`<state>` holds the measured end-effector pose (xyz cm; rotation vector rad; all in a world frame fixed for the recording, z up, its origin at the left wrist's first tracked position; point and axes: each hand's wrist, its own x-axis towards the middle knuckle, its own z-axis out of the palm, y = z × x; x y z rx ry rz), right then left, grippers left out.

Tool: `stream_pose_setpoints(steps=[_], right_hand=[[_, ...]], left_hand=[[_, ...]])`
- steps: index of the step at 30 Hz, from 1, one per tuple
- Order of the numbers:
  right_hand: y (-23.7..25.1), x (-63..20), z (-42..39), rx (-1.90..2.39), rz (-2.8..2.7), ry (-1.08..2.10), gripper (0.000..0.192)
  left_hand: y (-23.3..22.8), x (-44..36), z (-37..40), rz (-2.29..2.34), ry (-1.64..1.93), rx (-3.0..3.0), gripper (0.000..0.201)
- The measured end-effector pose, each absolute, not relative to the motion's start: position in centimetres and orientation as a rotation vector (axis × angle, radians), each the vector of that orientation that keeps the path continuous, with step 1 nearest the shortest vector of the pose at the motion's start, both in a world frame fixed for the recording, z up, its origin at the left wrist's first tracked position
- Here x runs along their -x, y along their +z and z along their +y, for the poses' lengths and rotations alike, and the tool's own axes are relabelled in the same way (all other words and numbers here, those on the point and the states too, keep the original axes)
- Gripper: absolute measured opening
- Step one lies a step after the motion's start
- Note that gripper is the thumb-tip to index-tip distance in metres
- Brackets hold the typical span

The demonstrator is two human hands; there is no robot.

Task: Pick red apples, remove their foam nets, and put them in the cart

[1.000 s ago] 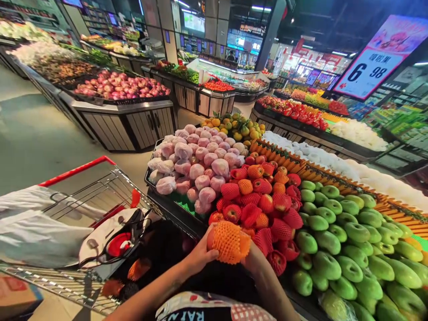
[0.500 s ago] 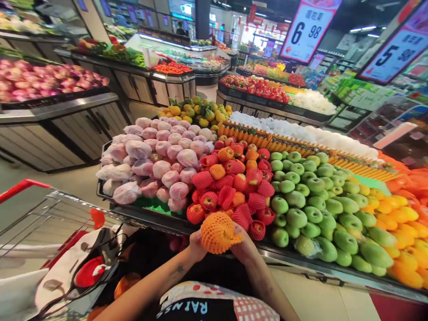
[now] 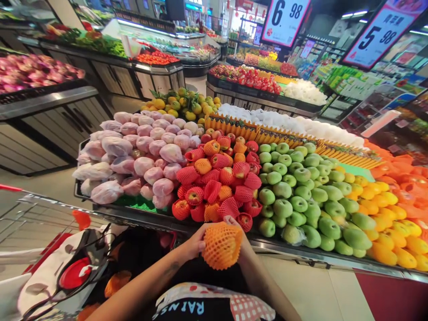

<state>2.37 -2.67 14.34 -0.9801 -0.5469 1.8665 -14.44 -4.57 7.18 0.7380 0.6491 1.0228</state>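
Nearest, above the person's printed black top [image 3: 192, 307], both hands are raised to an orange foam net [image 3: 221, 247] in front of the body, just short of the counter. The left hand [image 3: 197, 240] has its fingers closed against the net's side, probably to steady its soft shape. The right hand [image 3: 245, 244] is at the opposite side; its fingertips show past the upper edge, but how tightly they grip is hidden. What the net contains cannot be told.

To the left stands a shopping cart [image 3: 53, 202], near enough to reach.

Beyond the hands, the counter [image 3: 284, 248] slopes its produce toward the shopper, presumably for easy picking. Red apples [image 3: 194, 196] sit in the middle, many in red or orange foam sleeves, likely against bruising; pink wrapped fruit [image 3: 123, 164] lies to their left, green apples [image 3: 282, 189] to their right, yellow fruit [image 3: 384, 227] farther right. Farther back hang tilted price signs [image 3: 284, 20], high enough to read over the heaps.
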Motion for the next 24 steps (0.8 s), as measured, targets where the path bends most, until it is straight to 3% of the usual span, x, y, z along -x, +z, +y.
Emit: stream_pose_setpoints(steps=[4,8,13,15,20,24], right_hand=[[13.5,-4.3,-3.2,1.022,-0.654,1.747,0.038],[14.9,-8.7,-3.1,1.032,-0.987,1.176,0.011],[18.4,-14.1,-3.1,0.930,-1.555,0.741,0.023],[19.1,-15.9,-2.8,0.962,-1.715,0.616,0.032],[18.7,-20.0,-2.3,0.973,-1.783,0.323,0.017],[18.0,-22.5,-2.7,0.974,-1.916,0.326,0.012]], left_hand=[[7.5,13.8,-4.7,0.675,1.145,-0.721,0.079],[9.1,12.2,-4.7,0.802,1.231,-0.782,0.103],[11.6,6.4,-4.2,0.830,1.168,-0.764,0.110],[12.3,3.7,-3.7,0.817,1.191,-0.724,0.109],[12.7,-1.2,-2.5,0.782,1.271,-0.658,0.088],[12.7,-3.7,-2.2,0.781,1.256,-0.524,0.076]])
